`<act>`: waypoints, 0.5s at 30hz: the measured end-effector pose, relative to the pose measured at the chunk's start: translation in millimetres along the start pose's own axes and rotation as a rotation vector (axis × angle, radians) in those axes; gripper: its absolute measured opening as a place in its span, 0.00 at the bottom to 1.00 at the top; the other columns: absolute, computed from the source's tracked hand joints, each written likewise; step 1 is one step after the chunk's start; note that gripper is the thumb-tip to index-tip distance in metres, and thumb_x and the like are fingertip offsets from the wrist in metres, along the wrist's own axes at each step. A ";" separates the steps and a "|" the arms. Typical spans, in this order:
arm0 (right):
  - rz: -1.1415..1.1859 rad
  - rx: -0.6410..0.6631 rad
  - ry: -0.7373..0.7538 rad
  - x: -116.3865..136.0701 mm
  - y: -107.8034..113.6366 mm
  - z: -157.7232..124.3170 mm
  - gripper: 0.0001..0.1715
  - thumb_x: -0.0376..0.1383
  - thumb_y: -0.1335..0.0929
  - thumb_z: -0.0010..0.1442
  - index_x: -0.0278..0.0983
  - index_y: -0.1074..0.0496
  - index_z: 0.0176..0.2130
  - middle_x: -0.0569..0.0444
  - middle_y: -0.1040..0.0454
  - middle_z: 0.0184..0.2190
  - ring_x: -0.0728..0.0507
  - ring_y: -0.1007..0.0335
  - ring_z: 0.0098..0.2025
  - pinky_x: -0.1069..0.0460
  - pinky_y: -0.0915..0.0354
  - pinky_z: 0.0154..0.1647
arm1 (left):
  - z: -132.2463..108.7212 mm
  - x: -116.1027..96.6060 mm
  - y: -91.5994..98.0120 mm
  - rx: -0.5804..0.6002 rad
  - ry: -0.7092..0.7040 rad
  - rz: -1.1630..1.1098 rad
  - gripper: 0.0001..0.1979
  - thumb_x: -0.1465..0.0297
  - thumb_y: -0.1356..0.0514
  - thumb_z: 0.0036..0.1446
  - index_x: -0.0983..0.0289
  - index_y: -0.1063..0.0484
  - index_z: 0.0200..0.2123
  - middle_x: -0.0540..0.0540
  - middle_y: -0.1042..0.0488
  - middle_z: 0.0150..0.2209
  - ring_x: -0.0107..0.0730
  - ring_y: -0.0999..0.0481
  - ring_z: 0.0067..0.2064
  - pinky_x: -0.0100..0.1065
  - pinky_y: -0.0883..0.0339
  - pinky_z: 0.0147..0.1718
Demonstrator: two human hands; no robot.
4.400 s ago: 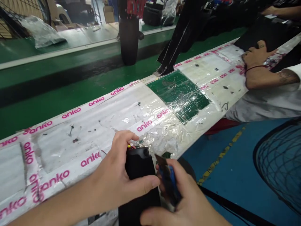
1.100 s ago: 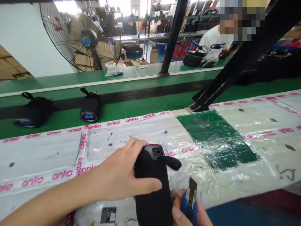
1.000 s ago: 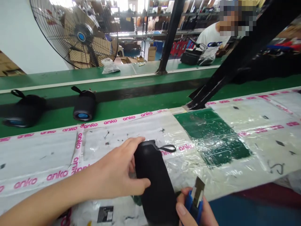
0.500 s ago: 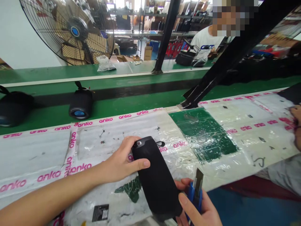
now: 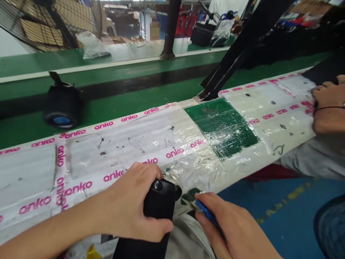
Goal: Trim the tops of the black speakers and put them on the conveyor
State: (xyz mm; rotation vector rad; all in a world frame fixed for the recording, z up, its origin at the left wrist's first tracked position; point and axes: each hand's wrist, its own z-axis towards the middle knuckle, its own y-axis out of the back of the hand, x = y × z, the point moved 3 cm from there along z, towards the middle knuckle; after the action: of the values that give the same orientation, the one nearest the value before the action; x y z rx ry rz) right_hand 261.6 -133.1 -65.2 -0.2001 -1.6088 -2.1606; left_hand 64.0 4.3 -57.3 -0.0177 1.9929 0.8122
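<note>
On my feed the left hand (image 5: 126,203) is closed around one black speaker (image 5: 157,201), its lower end cut off by the frame. The right hand (image 5: 229,225) grips one blue utility knife (image 5: 206,211) just beside the speaker; fingers hide most of it, and I can't make out the blade. Beyond the left hand, a second speaker (image 5: 63,106) sits on the green conveyor (image 5: 121,93). Far right, a co-worker's hand (image 5: 327,104) rests on the taped bench (image 5: 115,144).

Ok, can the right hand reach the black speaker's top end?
Probably yes: the right hand, holding a blue utility knife, sits just beside the black speaker's top end with nothing between them; the left hand grips from the other side.
</note>
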 end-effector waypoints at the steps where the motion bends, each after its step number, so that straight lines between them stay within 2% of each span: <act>1: -0.067 0.029 0.068 -2.5 0.5 7.3 0.13 0.36 0.41 0.77 0.37 0.34 0.55 0.46 0.18 0.39 0.42 0.19 0.34 0.51 0.28 0.30 | 1.8 1.7 -0.8 0.003 -0.020 -0.015 0.23 0.63 0.30 0.44 0.60 0.37 0.41 0.57 0.31 0.46 0.51 0.31 0.49 0.50 0.32 0.49; 3: -0.144 0.085 0.148 -4.9 -1.7 19.7 0.14 0.33 0.44 0.76 0.35 0.34 0.54 0.47 0.20 0.36 0.43 0.22 0.30 0.51 0.32 0.25 | 5.1 6.7 -2.5 0.008 -0.052 -0.085 0.25 0.62 0.29 0.44 0.60 0.37 0.42 0.57 0.31 0.47 0.50 0.32 0.50 0.49 0.32 0.50; 7: -0.190 0.181 0.196 -2.8 -9.3 31.2 0.14 0.29 0.42 0.73 0.34 0.34 0.54 0.51 0.22 0.34 0.42 0.25 0.29 0.48 0.35 0.27 | 9.6 15.6 -5.7 0.036 -0.044 -0.182 0.25 0.64 0.30 0.45 0.59 0.37 0.44 0.54 0.32 0.46 0.44 0.31 0.46 0.44 0.32 0.46; 15: -0.298 0.190 0.284 0.4 -5.9 26.7 0.24 0.23 0.40 0.62 0.32 0.33 0.56 0.48 0.21 0.36 0.39 0.27 0.30 0.44 0.37 0.29 | 14.5 18.2 -6.7 0.052 -0.025 -0.234 0.25 0.64 0.29 0.44 0.57 0.39 0.43 0.50 0.32 0.41 0.39 0.33 0.39 0.38 0.35 0.38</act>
State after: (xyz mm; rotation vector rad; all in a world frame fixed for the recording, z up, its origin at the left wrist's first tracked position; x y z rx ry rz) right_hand 255.0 -106.8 -61.8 0.4107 -1.7456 -2.1083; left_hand 67.3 12.6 -79.9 -0.2059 1.9437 0.6069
